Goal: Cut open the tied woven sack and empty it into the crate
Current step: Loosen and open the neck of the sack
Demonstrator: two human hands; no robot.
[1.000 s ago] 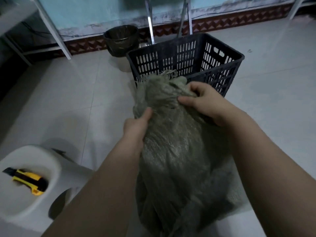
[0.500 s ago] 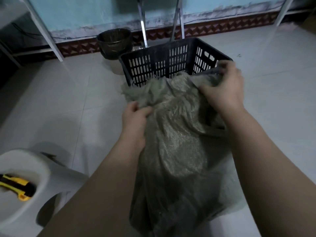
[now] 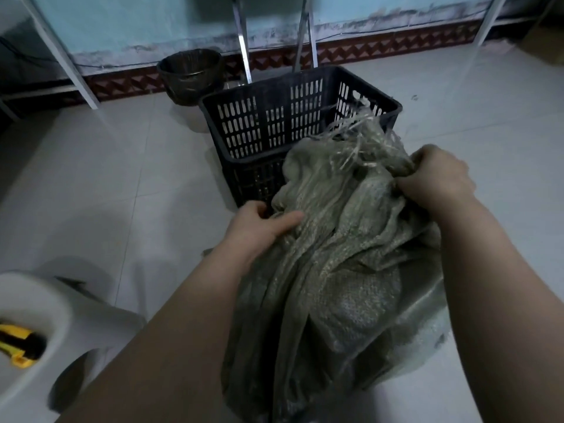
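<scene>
From the head camera, looking down past both bare forearms, the grey-green woven sack point(image 3: 329, 270) stands slumped on the pale tiled floor point(image 3: 91, 178) between the arms. Its upper end leans against the near right corner of the black slotted plastic crate point(image 3: 268, 123). The sack's mouth is a fringe of loose frayed strands point(image 3: 351, 138) that reaches over the crate's near rim on the right side. The fabric below it hangs in deep folds and creases, with the bulk of the bag resting on the floor just in front of the crate. The left hand point(image 3: 259, 227) is at the sack's left edge, low against the crate's front wall. Its grip is closed on a fold of the weave, with the thumb laid flat along the cloth and the fingers curled under it. The right hand point(image 3: 436, 178) is higher and further right, by the frayed mouth. Its grip is a tight fist round a bunch of gathered fabric, knuckles up. At the lower left a white stool point(image 3: 70, 306) stands well apart from the sack, and a yellow and black utility knife point(image 3: 18, 346) lies in its hollowed top. Behind the crate, near the light blue wall, sits a dark round waste bin point(image 3: 190, 74) with a liner. Thin metal legs point(image 3: 242, 41) come down beside it.
</scene>
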